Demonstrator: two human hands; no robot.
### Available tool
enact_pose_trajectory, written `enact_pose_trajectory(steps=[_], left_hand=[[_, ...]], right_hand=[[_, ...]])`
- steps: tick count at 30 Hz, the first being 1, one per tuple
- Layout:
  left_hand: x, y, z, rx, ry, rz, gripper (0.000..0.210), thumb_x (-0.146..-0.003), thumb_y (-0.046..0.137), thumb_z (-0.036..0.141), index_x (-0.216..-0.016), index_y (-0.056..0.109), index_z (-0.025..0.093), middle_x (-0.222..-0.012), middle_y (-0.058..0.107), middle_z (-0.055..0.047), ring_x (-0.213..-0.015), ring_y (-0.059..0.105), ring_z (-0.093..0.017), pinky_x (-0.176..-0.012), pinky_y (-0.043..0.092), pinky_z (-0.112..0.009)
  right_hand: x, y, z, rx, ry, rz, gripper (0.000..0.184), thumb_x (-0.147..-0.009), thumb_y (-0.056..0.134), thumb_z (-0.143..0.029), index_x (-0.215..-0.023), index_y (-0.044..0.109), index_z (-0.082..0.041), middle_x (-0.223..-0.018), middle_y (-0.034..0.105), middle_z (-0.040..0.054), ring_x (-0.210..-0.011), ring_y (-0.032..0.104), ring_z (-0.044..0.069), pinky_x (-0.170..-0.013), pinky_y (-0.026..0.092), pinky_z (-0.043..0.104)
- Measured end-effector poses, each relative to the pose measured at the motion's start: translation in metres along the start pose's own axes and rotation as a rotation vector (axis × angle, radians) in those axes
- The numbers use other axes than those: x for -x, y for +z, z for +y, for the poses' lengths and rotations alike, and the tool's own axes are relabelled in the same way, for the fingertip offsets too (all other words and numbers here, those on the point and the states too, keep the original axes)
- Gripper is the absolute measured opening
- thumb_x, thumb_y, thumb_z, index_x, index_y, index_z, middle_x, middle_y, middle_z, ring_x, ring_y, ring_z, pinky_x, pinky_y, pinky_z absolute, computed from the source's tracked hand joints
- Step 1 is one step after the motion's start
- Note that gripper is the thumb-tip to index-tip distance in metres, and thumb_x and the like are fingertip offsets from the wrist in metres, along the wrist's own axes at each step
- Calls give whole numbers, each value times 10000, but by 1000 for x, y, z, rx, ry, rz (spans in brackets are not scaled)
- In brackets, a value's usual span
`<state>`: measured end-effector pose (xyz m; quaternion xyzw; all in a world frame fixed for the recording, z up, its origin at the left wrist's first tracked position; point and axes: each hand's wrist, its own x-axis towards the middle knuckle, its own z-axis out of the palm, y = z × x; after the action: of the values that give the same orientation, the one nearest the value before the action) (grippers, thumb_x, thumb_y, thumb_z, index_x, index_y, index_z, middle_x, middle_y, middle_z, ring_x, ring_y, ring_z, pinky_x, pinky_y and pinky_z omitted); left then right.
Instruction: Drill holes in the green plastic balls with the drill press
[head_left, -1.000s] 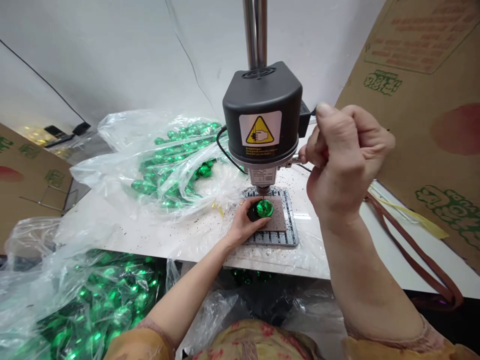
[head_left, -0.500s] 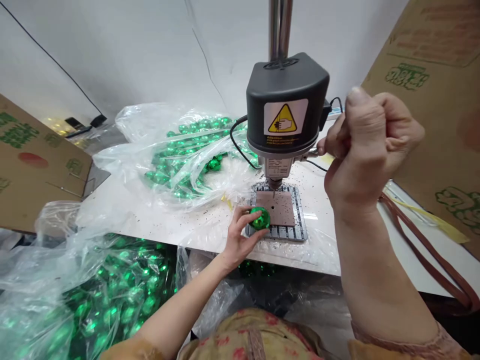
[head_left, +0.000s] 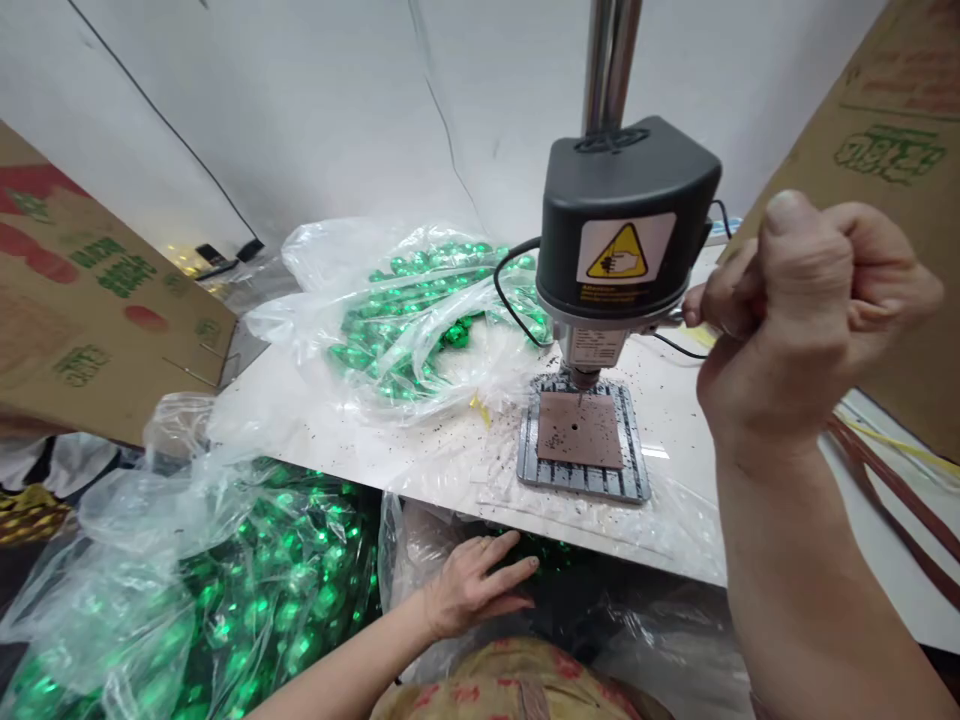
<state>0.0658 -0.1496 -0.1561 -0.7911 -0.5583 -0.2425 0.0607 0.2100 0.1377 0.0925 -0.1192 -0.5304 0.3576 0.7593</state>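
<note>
My right hand (head_left: 787, 290) is closed round the feed lever at the side of a small black drill press (head_left: 630, 220); most of the lever is hidden by the fingers. Under the drill bit, a brown square pad (head_left: 559, 440) with a small hole lies on the slotted metal base plate (head_left: 529, 470). My left hand (head_left: 484, 580) is below the table's front edge, its fingers extended and apart, with nothing seen in them. Just beyond its fingertips, shiny green balls (head_left: 551, 552) show in the shadow under the table.
A clear plastic bag (head_left: 300, 320) of green balls lies on the white table (head_left: 450, 470). Another bag of green balls (head_left: 262, 600) stands at lower left. Cardboard boxes flank the table, left (head_left: 112, 300) and right (head_left: 900, 300). Dark shavings are scattered round the base.
My left hand has left the base plate and moved down below the table edge, and the green ball it held is gone from it. My right hand stays on the lever. The view has shifted left.
</note>
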Motion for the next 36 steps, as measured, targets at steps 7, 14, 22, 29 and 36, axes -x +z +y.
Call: enact_pose_trajectory(steps=[7, 14, 22, 29, 36], left_hand=[[-158, -75, -130, -44, -515, 212, 328, -961, 514, 110, -1185, 719, 235, -1090, 750, -106, -1053, 718, -262, -954, 560, -394], [-252, -68, -237, -105, -1081, -41, 290, -910, 594, 117, -1182, 696, 98, -1272, 641, -262, -1241, 602, -419, -1049, 453, -534], [-245, -66, -230, 134, -1042, 74, 308, -918, 607, 204, -1216, 668, 151, -1112, 694, -139, -1069, 676, -294, -979, 524, -422], [-192, -74, -130, 1203, -871, 500, 404, -893, 679, 520, -1166, 559, 247, -1008, 692, -36, -844, 718, -198, -807, 631, -423], [-179, -21, -64, 1230, -909, 430, 588, -730, 859, 585, -1088, 564, 223, -940, 728, -27, -835, 715, -184, -774, 581, -336]], right_hand=[[3, 3, -6, 16, 43, 18, 390, -902, 579, -215, -576, 366, -214, -465, 343, -89, -412, 370, 44, -447, 305, 291], [2, -1, -5, 35, 35, 2, 397, -867, 636, -237, -542, 409, -216, -456, 363, -78, -414, 392, 72, -451, 337, 341], [5, -2, -5, 102, 24, 15, 384, -877, 623, -271, -544, 439, -213, -471, 363, -77, -421, 384, 62, -485, 391, 335], [6, -3, -3, 47, 1, 7, 377, -891, 622, -265, -568, 436, -208, -471, 357, -80, -420, 382, 52, -492, 392, 311], [6, 0, -3, -33, -1, -25, 393, -922, 604, -249, -606, 374, -206, -482, 334, -84, -433, 339, 39, -444, 280, 252]])
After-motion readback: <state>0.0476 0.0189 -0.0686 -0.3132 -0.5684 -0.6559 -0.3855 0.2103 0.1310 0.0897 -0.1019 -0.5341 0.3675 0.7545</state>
